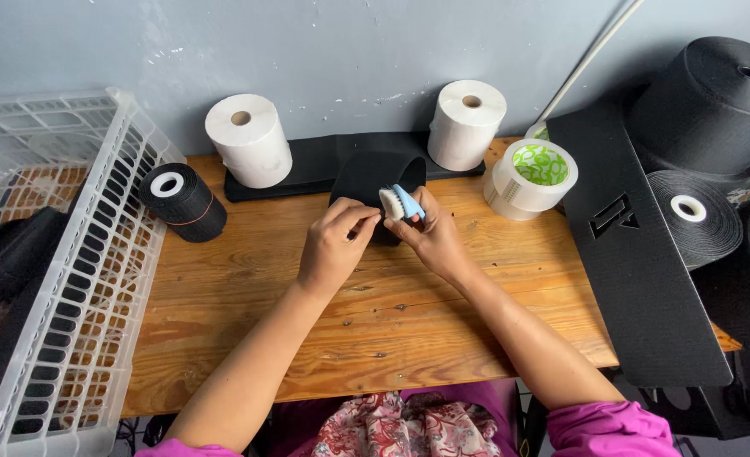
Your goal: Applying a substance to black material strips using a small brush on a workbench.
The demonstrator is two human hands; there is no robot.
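White plastic crate (pixel 96 254) at far left, lattice walls, dark fabric inside. Beside it on the wooden table (pixel 248 330), small black tape roll (pixel 183 201) lying on its side, then white paper roll (pixel 249 140) standing upright on a flat black strip (pixel 307 165) along the wall.

At centre, left hand (pixel 334 245) pinching the near edge of a black webbing loop (pixel 378 182), fingers closed on it. Loop upright on the table, opening facing the viewer. Right hand (pixel 430 233) clenched around a small brush (pixel 400 203), blue handle, white bristles; long axis tilted up-left to down-right, bristles facing left, touching the loop.

Further right, second white paper roll (pixel 466 124), clear tape roll (pixel 531 178) with green core, flat black panel (pixel 637 254), large black webbing rolls (pixel 713 110).
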